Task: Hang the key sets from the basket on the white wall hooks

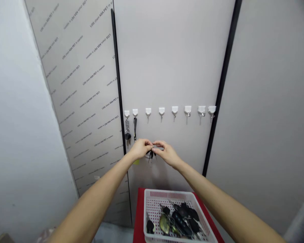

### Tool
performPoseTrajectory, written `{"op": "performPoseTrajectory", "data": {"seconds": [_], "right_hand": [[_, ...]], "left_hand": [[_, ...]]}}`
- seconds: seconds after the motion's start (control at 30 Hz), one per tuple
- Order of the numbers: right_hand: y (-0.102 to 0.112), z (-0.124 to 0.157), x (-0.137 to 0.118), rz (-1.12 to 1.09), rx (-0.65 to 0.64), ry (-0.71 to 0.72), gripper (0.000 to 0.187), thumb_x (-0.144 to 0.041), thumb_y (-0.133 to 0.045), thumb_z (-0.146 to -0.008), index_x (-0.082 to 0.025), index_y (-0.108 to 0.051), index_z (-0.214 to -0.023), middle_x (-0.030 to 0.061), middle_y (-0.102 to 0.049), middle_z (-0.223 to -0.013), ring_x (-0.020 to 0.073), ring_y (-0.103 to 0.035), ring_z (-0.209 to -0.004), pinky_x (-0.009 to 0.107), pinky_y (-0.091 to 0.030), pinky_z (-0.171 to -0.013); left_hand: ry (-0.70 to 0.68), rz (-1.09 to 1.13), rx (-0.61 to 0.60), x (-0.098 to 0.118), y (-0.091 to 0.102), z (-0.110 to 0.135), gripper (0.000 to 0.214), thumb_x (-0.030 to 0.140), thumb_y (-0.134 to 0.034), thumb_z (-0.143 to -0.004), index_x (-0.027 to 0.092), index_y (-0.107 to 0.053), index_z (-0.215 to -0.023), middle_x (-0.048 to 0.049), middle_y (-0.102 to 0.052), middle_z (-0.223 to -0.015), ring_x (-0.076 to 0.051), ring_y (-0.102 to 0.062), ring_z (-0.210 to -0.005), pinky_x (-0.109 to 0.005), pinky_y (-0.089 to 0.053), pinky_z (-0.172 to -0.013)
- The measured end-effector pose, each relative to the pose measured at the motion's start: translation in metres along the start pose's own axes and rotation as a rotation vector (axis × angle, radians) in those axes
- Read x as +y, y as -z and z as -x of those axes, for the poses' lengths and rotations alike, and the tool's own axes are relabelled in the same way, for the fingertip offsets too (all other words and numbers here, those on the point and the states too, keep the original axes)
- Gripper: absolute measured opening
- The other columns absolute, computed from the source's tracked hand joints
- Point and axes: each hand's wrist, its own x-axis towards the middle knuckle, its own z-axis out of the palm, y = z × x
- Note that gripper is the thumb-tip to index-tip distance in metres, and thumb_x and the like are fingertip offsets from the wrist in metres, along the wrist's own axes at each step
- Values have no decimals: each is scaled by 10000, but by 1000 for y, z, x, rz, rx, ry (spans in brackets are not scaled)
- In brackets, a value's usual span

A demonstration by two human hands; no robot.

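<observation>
Both hands meet in front of the pale panel, pinching a bunch of keys (pixel 151 155) from either side. My left hand (pixel 141 147) has thumb and fingers closed at the top of the bunch; my right hand (pixel 167 154) closes on it from the right. The dark keys dangle below the fingertips. Just above is a row of white hooks (pixel 161 111) stuck to the panel. One set of keys (pixel 127 135) hangs from the leftmost hook, and a dark strap (pixel 135 128) from the second. Its lower end is partly hidden behind my left hand, near something yellow.
Below my hands, a white perforated basket (pixel 169 193) holds several key sets and dark fobs. It stands on a red surface (pixel 140 216). Black vertical strips (pixel 219 94) edge the panel. Printed sheeting (pixel 83 84) covers the wall to the left.
</observation>
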Motion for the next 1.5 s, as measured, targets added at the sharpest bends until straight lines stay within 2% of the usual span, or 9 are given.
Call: {"op": "performPoseTrajectory", "data": {"seconds": [0.1,0.27,0.4,0.5,0.7,0.87,1.07,1.3,1.5], "right_hand": [[8,-19,-9,65,90,61,218,-346,-506,-569,-148,-490,-660,59,-511,-882,154,-441,-876,279,-342,-722],[19,-49,-22,-14,110,46,185,-335,-434,-633,-151,-448,-625,-2,-519,-581,97,-487,-529,233,-377,-534],[25,-55,-35,324,376,285,146,-283,-423,-654,-163,-499,-621,20,-541,-637,112,-478,-611,240,-353,-593],[25,-53,-37,435,349,407,157,-277,-423,-656,-165,-520,-603,24,-543,-637,114,-474,-642,237,-346,-622],[13,-65,-24,-31,277,124,271,-358,-479,-600,-149,-520,-767,22,-569,-712,89,-497,-612,215,-387,-575],[4,-83,-25,-265,239,4,242,-345,-481,-588,-142,-492,-719,-2,-546,-614,65,-492,-477,191,-388,-469],[2,-100,-30,-125,367,-90,240,-376,-458,-597,-156,-503,-680,-4,-557,-582,71,-497,-442,189,-381,-445],[-4,-106,-16,25,369,-120,265,-386,-411,-628,-151,-527,-665,-5,-558,-531,87,-501,-448,203,-383,-474],[6,-79,-10,219,393,-70,296,-382,-376,-658,-145,-550,-693,17,-577,-606,111,-526,-612,225,-383,-587]], "left_hand": [[-8,31,6,12,11,-16,78,137,-463,-551,133,-537,-525,50,-455,-450,-53,-366,-438,-177,-299,-474],[-20,-6,45,27,31,-44,67,163,-473,-572,127,-517,-537,51,-437,-441,-49,-357,-431,-179,-303,-474],[-30,-50,165,29,40,-61,83,177,-462,-595,130,-509,-546,50,-419,-439,-49,-347,-425,-181,-291,-461],[-33,-66,212,25,43,-65,88,176,-460,-598,132,-503,-535,49,-417,-436,-52,-353,-429,-184,-298,-470],[-67,-60,160,23,46,-67,72,185,-474,-586,137,-518,-555,52,-436,-450,-45,-357,-427,-177,-310,-479],[-46,-105,233,29,46,-82,102,191,-470,-592,139,-557,-601,32,-489,-482,-55,-404,-453,-180,-334,-497],[41,-178,398,35,42,-94,153,177,-478,-589,140,-596,-680,-15,-583,-602,-84,-491,-568,-182,-371,-558],[81,-229,462,24,35,-99,182,153,-456,-605,139,-600,-714,-42,-605,-673,-101,-525,-637,-200,-389,-627],[-2,-145,480,11,23,-61,210,152,-441,-612,130,-571,-776,-36,-594,-735,-98,-523,-667,-210,-393,-652]]}}
